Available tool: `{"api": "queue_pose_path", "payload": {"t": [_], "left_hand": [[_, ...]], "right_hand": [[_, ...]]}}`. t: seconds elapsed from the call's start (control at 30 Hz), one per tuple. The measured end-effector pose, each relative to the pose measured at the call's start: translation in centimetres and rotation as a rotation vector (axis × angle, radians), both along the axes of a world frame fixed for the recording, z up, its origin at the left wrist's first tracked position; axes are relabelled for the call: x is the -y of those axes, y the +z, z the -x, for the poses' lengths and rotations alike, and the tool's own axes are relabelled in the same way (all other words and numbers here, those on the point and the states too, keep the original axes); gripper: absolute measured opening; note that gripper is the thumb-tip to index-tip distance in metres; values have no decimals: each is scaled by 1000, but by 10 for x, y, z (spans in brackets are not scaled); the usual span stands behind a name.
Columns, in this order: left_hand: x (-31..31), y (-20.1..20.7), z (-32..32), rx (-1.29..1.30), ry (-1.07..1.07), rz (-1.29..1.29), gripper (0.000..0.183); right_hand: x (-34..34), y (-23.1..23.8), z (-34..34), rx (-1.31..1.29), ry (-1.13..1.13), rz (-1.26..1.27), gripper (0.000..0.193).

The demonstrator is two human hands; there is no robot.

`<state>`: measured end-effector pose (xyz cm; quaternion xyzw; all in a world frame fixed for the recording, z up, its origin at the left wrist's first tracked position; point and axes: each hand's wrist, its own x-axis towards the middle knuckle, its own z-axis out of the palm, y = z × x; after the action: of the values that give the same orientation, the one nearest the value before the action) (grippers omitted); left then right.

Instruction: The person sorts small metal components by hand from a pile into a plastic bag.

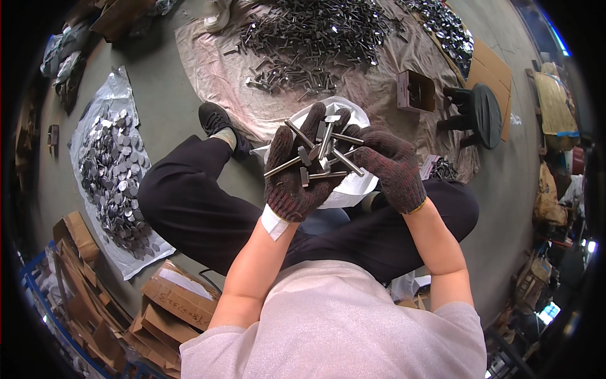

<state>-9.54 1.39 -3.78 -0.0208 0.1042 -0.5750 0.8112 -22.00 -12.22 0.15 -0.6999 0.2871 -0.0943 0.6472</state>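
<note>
Both hands wear dark knit gloves. My left hand is turned palm up with its fingers curled, and it carries a loose handful of metal T-bolts lying at crossed angles. My right hand comes in from the right, its thumb and fingers closed around the end of one T-bolt at the edge of that handful. Directly under the hands, between my crossed legs, lies a white plastic sack or lined container; the hands hide most of its inside.
A large heap of T-bolts covers the pale ground sheet ahead. Right of it stand a small open box, a dark stool and flattened cardboard. Round metal discs lie on plastic at left, with cardboard boxes nearer me.
</note>
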Motion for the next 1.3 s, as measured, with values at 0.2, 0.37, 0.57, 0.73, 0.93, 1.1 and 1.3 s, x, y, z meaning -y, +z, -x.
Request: {"api": "queue_pose_path", "payload": {"t": [0.2, 0.37, 0.57, 0.73, 0.93, 1.1, 1.3], "left_hand": [[0, 2, -2, -27, 5, 15, 66], [3, 4, -2, -111, 47, -2, 64], [6, 0, -1, -111, 61, 10, 63], [4, -3, -3, -103, 57, 11, 64], [-1, -6, -4, -65, 60, 0, 63], [-3, -8, -6, -45, 66, -12, 64], [-9, -11, -2, -29, 23, 17, 67]], "right_hand": [[-3, -1, 0, 157, -42, 123, 20], [-9, -5, 0, 210, -117, 252, 20], [-14, -11, -1, 236, -193, 385, 20], [-9, -8, -4, 170, -111, 297, 22], [-7, 0, -8, 124, 15, 584, 32], [-10, 13, -10, 113, 117, 899, 36], [-6, -1, -8, 85, 63, 857, 25]]}}
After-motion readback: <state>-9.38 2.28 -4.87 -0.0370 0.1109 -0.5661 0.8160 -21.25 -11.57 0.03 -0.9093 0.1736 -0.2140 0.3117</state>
